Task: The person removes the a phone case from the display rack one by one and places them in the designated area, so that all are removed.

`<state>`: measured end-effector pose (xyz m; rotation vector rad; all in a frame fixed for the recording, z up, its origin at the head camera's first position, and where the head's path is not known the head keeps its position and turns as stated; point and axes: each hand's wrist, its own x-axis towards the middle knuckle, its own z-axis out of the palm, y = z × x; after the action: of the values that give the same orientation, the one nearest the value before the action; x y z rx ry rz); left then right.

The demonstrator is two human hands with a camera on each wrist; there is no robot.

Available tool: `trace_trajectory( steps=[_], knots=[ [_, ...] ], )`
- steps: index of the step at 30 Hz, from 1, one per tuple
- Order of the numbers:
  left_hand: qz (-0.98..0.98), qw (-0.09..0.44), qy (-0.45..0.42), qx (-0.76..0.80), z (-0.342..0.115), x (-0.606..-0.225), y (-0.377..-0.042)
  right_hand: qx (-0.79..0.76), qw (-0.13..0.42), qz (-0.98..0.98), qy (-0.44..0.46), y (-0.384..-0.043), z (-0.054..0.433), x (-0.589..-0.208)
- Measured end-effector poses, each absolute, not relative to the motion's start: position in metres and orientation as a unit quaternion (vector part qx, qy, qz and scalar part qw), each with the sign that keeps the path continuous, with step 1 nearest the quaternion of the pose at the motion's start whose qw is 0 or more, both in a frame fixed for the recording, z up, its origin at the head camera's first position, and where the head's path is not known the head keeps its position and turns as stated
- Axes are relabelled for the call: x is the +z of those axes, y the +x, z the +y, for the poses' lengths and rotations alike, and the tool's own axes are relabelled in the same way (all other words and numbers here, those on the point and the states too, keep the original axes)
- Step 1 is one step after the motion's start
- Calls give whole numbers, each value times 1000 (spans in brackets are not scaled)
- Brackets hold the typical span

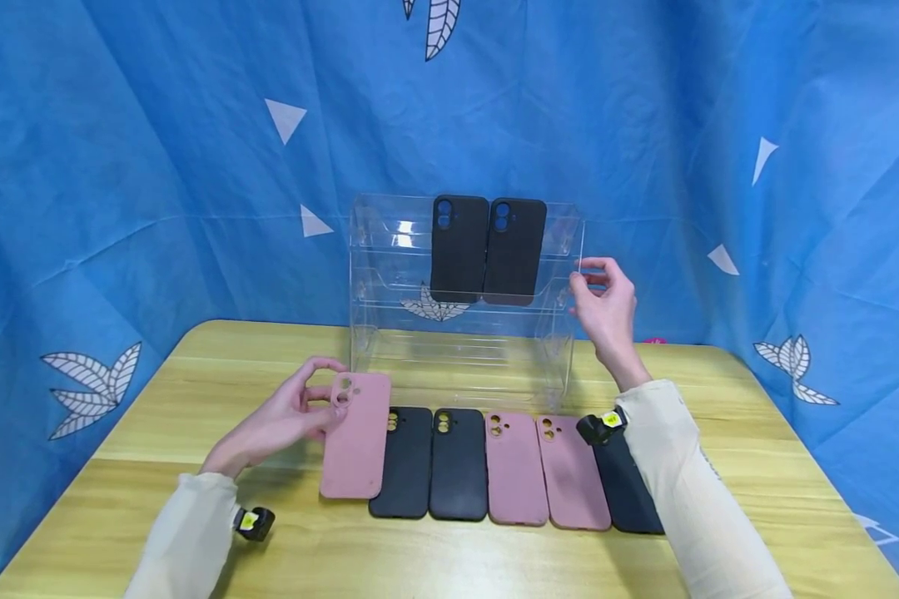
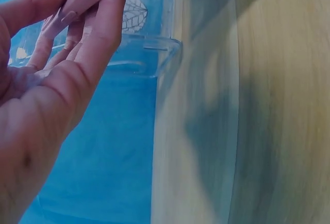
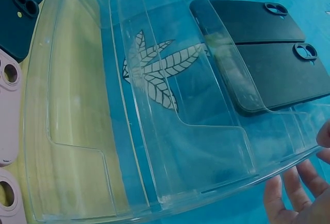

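Note:
My left hand (image 1: 292, 416) grips a pink phone case (image 1: 355, 441) by its upper left edge, held upright over the left end of a row of cases. In the left wrist view the thumb and fingers close on the pink case (image 2: 77, 0) from both sides. The right hand (image 1: 607, 304) pinches the right side edge of a clear tiered display rack (image 1: 464, 320). Two black phone cases (image 1: 459, 249) (image 1: 515, 249) lean side by side on the rack's upper tier, camera holes at the top.
Along the table before the rack lie two black cases (image 1: 404, 466) (image 1: 459, 470), two pink cases (image 1: 517, 470) (image 1: 575, 474) and another black case (image 1: 629, 491), partly hidden by the right sleeve. A blue patterned curtain (image 1: 195, 166) hangs behind the wooden table (image 1: 270, 333).

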<state>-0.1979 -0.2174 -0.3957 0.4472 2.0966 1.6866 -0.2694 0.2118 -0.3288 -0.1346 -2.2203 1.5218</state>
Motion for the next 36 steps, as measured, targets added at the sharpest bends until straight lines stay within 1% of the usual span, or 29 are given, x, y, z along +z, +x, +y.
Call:
trace_trajectory(
  steps=[16,36],
  knots=[
    [757,238,139,592,-236,-409,-198,554,227,-800,-50,-271,211,-329],
    [841,205,100,490,-226,-417,-203,551,222,-803,-52,-269,210,-328]
  ],
)
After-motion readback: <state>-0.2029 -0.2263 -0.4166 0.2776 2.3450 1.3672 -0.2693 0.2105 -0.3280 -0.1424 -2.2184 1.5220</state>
